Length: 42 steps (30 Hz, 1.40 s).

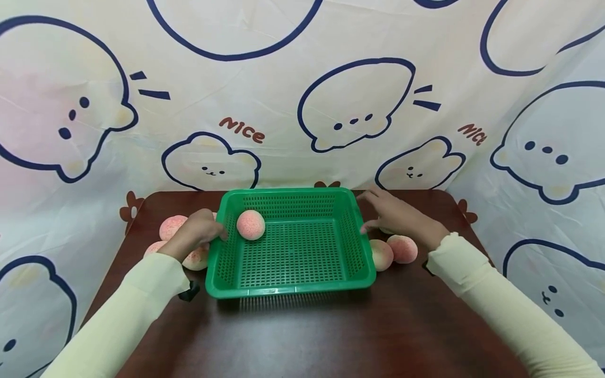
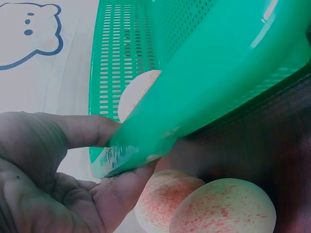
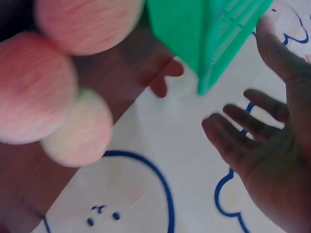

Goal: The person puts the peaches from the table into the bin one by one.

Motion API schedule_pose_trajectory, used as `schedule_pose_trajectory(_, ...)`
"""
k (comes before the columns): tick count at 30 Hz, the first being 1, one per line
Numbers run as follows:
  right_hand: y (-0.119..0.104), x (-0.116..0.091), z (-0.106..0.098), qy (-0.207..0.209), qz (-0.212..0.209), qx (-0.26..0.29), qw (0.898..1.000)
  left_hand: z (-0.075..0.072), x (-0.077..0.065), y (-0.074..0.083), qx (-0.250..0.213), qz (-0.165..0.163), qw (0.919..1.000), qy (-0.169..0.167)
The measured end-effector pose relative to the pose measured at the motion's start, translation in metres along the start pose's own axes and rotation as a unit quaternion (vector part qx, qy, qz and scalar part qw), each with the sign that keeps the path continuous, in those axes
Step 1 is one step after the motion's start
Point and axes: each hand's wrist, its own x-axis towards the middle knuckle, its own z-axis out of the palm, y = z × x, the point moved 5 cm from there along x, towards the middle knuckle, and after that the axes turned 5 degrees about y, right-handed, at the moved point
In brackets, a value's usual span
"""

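A green plastic basket (image 1: 290, 290) with slotted walls is in the middle of the head view, with one pinkish peach (image 1: 251, 225) inside at its left. My left hand (image 1: 200, 231) grips the basket's left rim; in the left wrist view the thumb (image 2: 92, 130) lies over the rim and the fingers are under it. Beside the basket's right rim is my right hand (image 1: 394, 212), its fingers apart and holding nothing. The right wrist view shows those spread fingers (image 3: 228, 138) near the basket's edge (image 3: 206, 73).
Several peaches (image 1: 173, 228) lie on the dark wooden table (image 1: 302, 336) left of the basket, partly behind my left hand. More peaches (image 1: 402, 249) lie to its right, below my right hand. A cartoon-printed cloth (image 1: 283, 105) hangs behind the table and along its sides.
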Motion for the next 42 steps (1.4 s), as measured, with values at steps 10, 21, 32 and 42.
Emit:
schedule_pose_trajectory(10,0.025,-0.033,0.023,-0.095,0.026,0.014,0.995,-0.001,0.0,0.0,0.009,-0.005,0.9999,0.001)
schedule_pose_trajectory(21,0.023,-0.04,0.055,-0.082,-0.047,-0.049,0.994,0.001,0.0,0.0,0.005,-0.004,1.0,-0.006)
schedule_pose_trajectory(32,0.024,-0.042,0.071,-0.07,-0.074,-0.11,0.989,0.0,0.001,0.001,0.002,-0.008,0.9999,-0.007)
schedule_pose_trajectory(42,0.024,-0.042,0.075,-0.066,-0.079,-0.128,0.986,0.0,0.002,0.001,0.009,-0.008,0.9999,-0.007)
